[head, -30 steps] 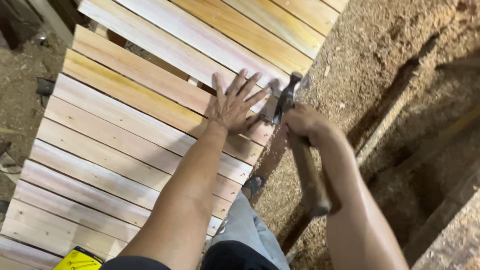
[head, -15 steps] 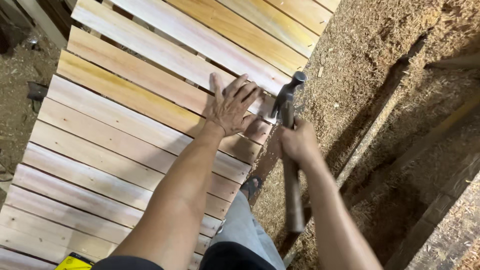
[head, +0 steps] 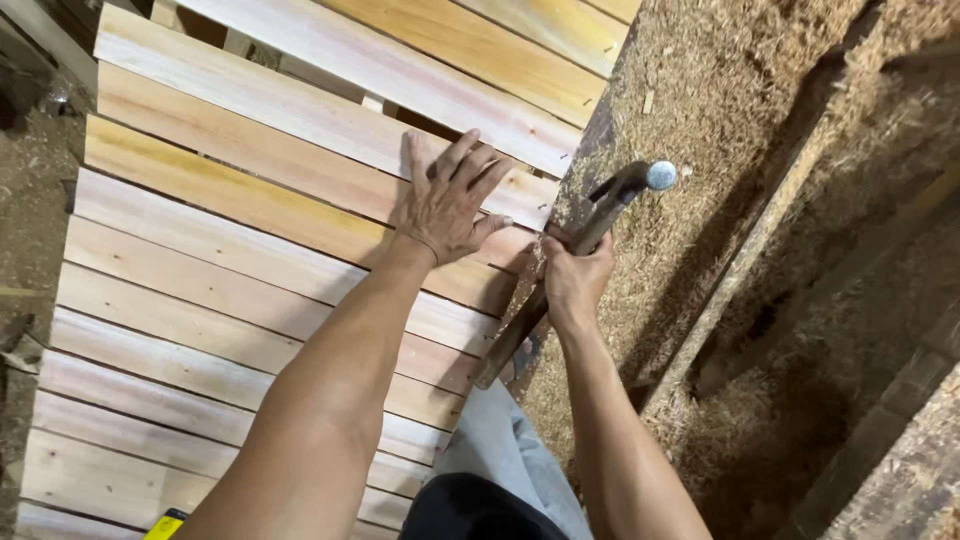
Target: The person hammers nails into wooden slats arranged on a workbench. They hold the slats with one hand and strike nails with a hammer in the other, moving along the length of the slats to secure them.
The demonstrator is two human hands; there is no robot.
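Hammer up, gripped tight in the right hand around the handle, steel head raised beyond the knuckles, over the sawdust floor. Left hand lies flat, fingers spread, holding nothing, pressed on a pale wooden slat just beside the hammer.

Both your arms are bare all the way up, no sleeves, no gloves, no watch or bands that I can spot. Your left hand and right hand are bare too, no rings showing on the fingers. Lower down you've got light grey-blue trousers, denim-looking, and a dark, near-black bit of clothing at the very bottom edge; can't tell exactly what it is.
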